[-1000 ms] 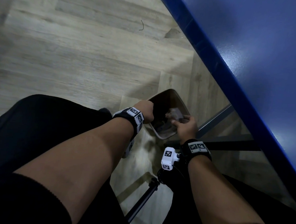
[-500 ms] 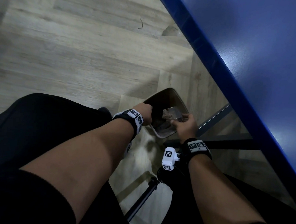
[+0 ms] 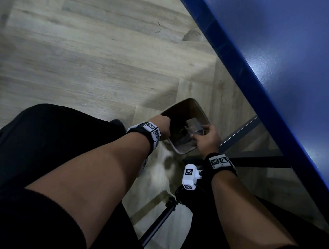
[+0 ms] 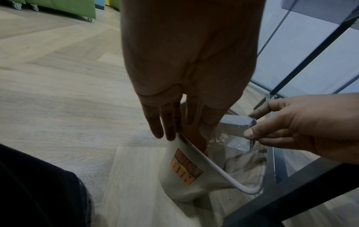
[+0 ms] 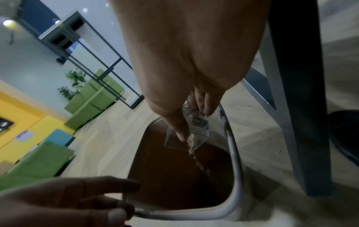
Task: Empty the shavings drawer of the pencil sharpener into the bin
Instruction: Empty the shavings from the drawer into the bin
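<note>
The shavings drawer (image 5: pixel 189 130) is a clear plastic tray, tilted mouth-down over the white dustbin (image 5: pixel 232 155) at lower centre; shavings (image 5: pixel 196 155) stream from it. The right hand (image 3: pixel 206 139) pinches the drawer's rear end. The left hand (image 3: pixel 162 127) grips the bin rim, fingers hooked inside. Half a second earlier, the shavings lay piled in the drawer.

Black wristbands (image 3: pixel 221 163) bear white checkered tags; black shorts (image 3: pixel 35 136).
</note>
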`<action>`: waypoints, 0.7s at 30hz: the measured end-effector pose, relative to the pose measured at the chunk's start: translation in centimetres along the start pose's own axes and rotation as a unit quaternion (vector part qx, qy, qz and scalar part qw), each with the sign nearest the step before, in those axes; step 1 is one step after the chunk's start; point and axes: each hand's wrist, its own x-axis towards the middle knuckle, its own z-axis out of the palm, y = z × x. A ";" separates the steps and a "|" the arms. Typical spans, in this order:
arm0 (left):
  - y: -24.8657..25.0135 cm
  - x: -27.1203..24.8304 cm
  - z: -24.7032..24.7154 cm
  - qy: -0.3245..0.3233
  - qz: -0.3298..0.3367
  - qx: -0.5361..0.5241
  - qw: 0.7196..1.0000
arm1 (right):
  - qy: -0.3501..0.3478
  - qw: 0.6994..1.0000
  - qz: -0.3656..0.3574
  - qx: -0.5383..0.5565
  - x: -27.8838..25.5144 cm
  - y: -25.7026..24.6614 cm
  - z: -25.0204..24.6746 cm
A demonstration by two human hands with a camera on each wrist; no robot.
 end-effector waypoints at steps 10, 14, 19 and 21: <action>-0.4 0.1 0.4 -0.011 0.004 0.012 1.000 | -0.017 1.000 0.008 -0.007 -0.2 -0.4 -0.3; -0.7 0.0 0.9 -0.026 0.003 0.023 0.999 | -0.015 1.000 0.007 0.002 -0.3 -0.4 -0.4; -0.8 0.1 1.2 -0.041 -0.003 0.028 0.999 | -0.007 1.000 0.008 0.014 -0.1 -0.5 -0.7; -0.8 0.2 1.3 -0.037 -0.002 0.023 0.999 | -0.016 1.000 0.001 0.006 -0.3 -0.4 -0.8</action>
